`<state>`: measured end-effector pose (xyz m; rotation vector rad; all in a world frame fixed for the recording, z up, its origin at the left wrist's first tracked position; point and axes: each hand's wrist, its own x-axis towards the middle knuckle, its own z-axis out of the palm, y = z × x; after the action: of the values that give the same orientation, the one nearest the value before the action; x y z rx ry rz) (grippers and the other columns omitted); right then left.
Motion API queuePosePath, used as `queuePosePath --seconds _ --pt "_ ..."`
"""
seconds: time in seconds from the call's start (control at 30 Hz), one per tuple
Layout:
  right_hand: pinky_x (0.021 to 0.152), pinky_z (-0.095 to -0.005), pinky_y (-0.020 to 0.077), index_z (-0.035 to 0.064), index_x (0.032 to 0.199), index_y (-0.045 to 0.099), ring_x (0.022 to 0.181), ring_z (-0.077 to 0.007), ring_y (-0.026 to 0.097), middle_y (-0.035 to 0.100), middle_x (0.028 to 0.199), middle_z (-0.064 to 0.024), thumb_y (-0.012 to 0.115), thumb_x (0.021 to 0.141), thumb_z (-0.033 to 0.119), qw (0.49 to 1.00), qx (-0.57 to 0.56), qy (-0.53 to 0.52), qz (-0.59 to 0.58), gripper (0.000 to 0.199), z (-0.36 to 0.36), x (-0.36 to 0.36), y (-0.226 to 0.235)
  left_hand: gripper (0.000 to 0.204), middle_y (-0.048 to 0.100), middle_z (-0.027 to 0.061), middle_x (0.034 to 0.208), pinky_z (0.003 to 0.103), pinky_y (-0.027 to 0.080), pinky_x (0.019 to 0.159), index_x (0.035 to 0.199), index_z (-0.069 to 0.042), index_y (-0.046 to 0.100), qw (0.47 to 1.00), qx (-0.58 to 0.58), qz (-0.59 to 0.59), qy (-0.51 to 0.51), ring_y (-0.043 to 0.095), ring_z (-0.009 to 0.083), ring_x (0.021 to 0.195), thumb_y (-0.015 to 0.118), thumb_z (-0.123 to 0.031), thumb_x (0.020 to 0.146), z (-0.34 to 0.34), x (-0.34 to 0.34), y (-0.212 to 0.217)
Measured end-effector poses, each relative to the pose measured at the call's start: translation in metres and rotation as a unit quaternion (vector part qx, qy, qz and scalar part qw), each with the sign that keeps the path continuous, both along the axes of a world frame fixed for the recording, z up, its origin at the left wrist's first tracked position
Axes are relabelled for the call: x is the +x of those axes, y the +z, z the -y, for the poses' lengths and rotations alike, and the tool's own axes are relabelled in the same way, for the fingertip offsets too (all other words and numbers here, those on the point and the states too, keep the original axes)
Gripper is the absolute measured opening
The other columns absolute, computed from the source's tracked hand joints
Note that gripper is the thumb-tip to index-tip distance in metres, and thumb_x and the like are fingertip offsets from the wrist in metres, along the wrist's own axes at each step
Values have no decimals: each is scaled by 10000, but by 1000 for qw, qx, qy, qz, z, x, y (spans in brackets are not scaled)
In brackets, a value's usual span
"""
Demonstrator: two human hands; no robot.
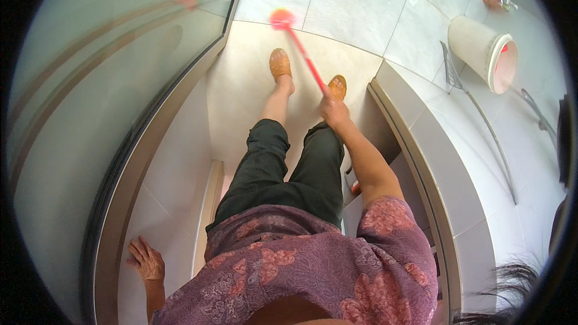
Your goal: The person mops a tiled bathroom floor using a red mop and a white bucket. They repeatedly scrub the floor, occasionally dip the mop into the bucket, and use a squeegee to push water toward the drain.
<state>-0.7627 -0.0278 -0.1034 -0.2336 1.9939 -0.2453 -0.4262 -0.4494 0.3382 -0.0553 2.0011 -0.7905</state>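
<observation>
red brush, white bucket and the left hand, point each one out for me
red brush (pixel 299 48): head view, on the thin red handle between the blurred head and the grip.
white bucket (pixel 478 45): head view, on its outer side wall.
left hand (pixel 146 260): head view, on the back of the hand against the white wall.

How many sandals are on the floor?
2. One orange sandal is on the left foot, on the pale floor. The other orange sandal is on the right foot, partly hidden behind the right hand holding the red brush handle.
</observation>
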Motion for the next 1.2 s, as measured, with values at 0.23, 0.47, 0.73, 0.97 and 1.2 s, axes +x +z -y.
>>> queuePosePath --seconds 0.23,0.47,0.73,0.97,1.2 --pt "758 -426 474 191 1367 301 837 -323 611 629 910 -168 429 853 178 998 -32 45 -31 530 61 -57 -14 696 184 259 1421 633 259 917 1393 -28 218 1000 -14 1 -22 160 398 1331 545 -205 805 -8 -14 -1" --pt "716 -514 463 128 1287 400 810 -431 588 614 867 -243 343 903 240 976 89 -135 -144 404 -77 -96 -13 793 165 250 1435 619 27 1026 1374 23 218 953 -25 11 302 113 386 1349 608 -244 738 -65 -70 -57" --pt "687 -467 482 187 1293 373 762 -377 614 622 763 -206 454 798 116 998 -11 -59 0 507 -1 -44 -20 684 289 249 1372 553 189 1031 1323 -5 333 801 395 -198 403 271 410 1272 635 -233 753 -196 -214 -222" --pt "638 -421 490 255 1272 398 763 -305 631 634 815 -134 509 818 232 996 6 73 -53 468 11 -97 -32 639 298 218 1356 663 232 934 1273 -45 388 872 433 -53 222 274 430 1251 657 -240 728 -253 -268 -272" --pt "655 -504 477 85 1233 396 736 -410 599 624 835 -219 402 887 218 976 16 -62 -210 371 -81 -231 -71 293 458 222 1082 499 371 808 961 2 516 847 476 -117 205 449 387 967 601 -103 700 -260 -255 -294"
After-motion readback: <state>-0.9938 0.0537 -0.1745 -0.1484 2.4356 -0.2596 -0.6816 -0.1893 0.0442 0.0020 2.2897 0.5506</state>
